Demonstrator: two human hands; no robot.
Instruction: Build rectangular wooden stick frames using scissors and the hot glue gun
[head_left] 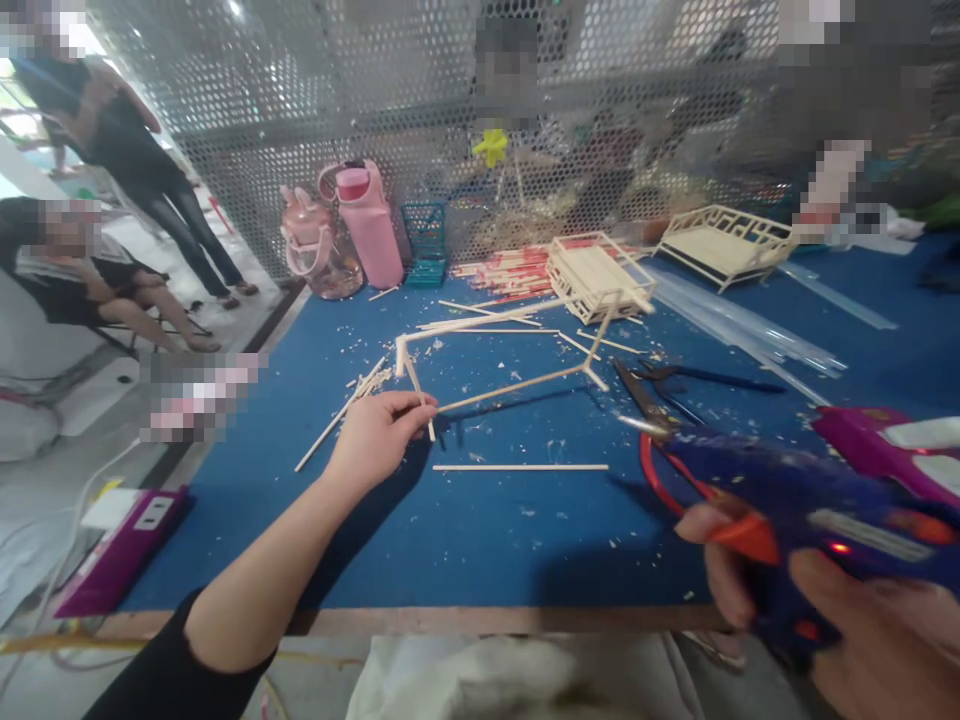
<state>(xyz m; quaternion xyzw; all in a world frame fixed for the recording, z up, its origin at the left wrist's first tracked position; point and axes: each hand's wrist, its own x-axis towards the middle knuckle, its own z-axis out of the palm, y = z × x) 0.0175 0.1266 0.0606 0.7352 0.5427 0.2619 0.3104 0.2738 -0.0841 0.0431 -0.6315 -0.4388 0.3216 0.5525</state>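
My left hand (pixel 386 430) pinches the near left corner of a thin wooden stick frame (pixel 510 388), a rectangle with short legs at its corners. In my right hand (pixel 847 620) is a blue hot glue gun (pixel 795 480) with an orange trigger and a lit red light. Its metal nozzle points left, apart from the frame and to the right of it. A single loose stick (pixel 520 467) lies flat on the blue table mat (pixel 480 540), nearer to me than the frame.
Pliers (pixel 645 390) lie right of the frame. Behind stand a pink bottle (pixel 371 230), a clear pink jug (pixel 319 250), stick bundles (pixel 510 272) and two small wooden furniture models (pixel 600 275) (pixel 724 245). Clear glue sticks (pixel 750 320) lie at right. Purple power strips (pixel 124 555) flank the table. People are at left.
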